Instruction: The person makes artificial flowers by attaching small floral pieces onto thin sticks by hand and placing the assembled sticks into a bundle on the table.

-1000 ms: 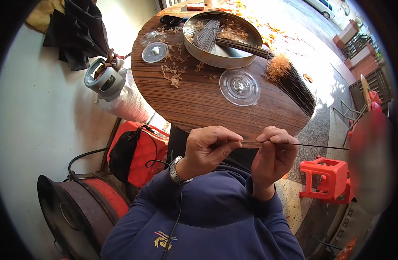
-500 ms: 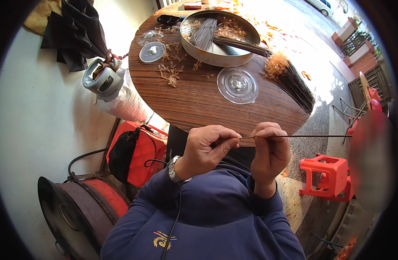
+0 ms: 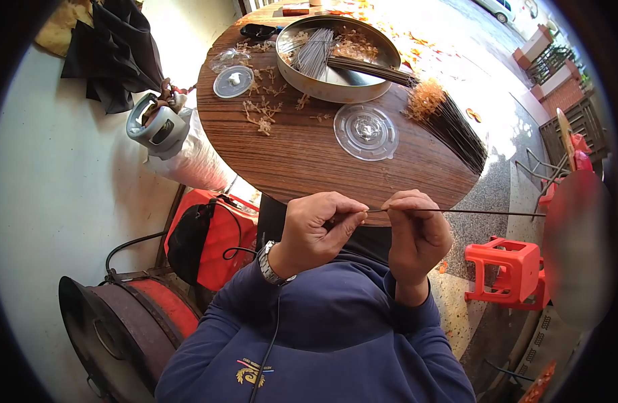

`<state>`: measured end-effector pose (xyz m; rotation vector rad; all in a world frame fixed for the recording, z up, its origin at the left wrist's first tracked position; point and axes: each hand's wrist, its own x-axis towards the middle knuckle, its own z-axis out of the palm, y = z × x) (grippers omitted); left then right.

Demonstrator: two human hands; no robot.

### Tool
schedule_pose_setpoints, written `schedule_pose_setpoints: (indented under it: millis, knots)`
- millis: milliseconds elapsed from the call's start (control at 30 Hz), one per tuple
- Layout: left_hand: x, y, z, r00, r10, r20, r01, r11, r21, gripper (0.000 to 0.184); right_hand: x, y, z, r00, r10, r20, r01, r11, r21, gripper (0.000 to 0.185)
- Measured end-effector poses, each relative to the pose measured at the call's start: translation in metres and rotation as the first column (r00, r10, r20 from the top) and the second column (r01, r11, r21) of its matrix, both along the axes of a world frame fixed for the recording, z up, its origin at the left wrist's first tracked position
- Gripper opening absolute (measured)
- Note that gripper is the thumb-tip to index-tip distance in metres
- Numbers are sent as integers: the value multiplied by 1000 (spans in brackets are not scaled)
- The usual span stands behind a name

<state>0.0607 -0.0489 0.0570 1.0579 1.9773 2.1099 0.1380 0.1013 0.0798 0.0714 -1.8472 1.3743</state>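
Note:
My left hand (image 3: 322, 227), with a metal watch at the wrist, is closed, thumb and fingertips pinching the near end of a thin dark stick (image 3: 497, 213). My right hand (image 3: 420, 232) pinches the same stick a short way to the right, its fingertips almost meeting the left ones. From there the stick runs level towards the right, past the table's edge. Both hands are in front of my chest, at the near edge of the round wooden table (image 3: 289, 158). Whatever is between the fingertips is too small to make out.
On the table are a round metal tin (image 3: 336, 92) holding grey wires (image 3: 314, 57), a bundle of dark sticks with orange tips (image 3: 457, 131), a clear plastic lid (image 3: 349, 138) and scattered pale orange sprigs (image 3: 263, 121). Red stools (image 3: 504, 269) stand right; a gas cylinder (image 3: 157, 127) stands left.
Both hands have shifted very slightly left and keep their pinch on the stick. The stick's far end dips a little lower. The whole view has moved slightly.

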Motion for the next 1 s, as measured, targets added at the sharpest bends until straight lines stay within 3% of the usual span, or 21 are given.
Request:
schedule_pose_setpoints:
  millis: [167, 500, 567, 633, 667, 700, 733, 767, 800, 833, 867, 933, 1000]
  knots:
    - [-1, -1, 1, 994, -14, -107, 13, 1000, -18, 10, 0, -3, -3, 996, 71, -53, -81, 976, -201, 13]
    - [0, 0, -2, 993, 5, -120, -7, 1000, -15, 10, 3, 0, -10, 997, 80, 22, -76, 989, -128, 13]
    - [-2, 1, 1, 991, -22, -134, 9, 995, -102, 9, 8, 0, -7, 980, 90, 175, -25, 940, -340, 10]
    - [-6, 6, 2, 997, -20, -75, 9, 990, -138, 8, 8, 8, -16, 971, 1, 238, 73, 951, -300, 8]
    - [-10, 7, 2, 1000, -6, -13, 3, 982, -187, 7, 7, 13, -21, 951, -77, 299, 161, 950, -267, 7]
    - [-15, 6, -3, 1000, -10, -7, 7, 967, -255, 6, 10, 18, -24, 946, -229, 231, 267, 953, -147, 9]
    - [-18, 5, -7, 1000, -11, -18, 6, 971, -240, 6, 10, 26, -20, 948, -234, 217, 267, 954, -135, 9]
    - [-19, 4, -11, 998, -35, 46, 46, 967, -251, 7, 12, 35, -15, 904, -423, 58, 397, 884, 246, 12]
    - [-19, 3, -14, 992, -59, 112, 86, 961, -261, 7, 14, 40, -10, 836, -526, -160, 516, 650, 558, 14]
    - [-19, 3, -14, 985, -85, 147, 124, 952, -280, 8, 18, 37, -2, 840, -540, -58, 444, 621, 645, 17]
    - [-17, 5, -17, 986, -90, 141, 126, 954, -273, 8, 17, 40, 1, 837, -542, -67, 450, 614, 648, 17]
    - [-16, 11, -22, 986, -77, 145, 103, 977, -187, 8, 11, 49, 3, 873, -488, 5, 279, 507, 816, 20]
    - [-18, 13, -22, 988, -80, 130, 106, 973, -208, 11, 7, 60, -2, 884, -467, 2, 266, 507, 820, 22]
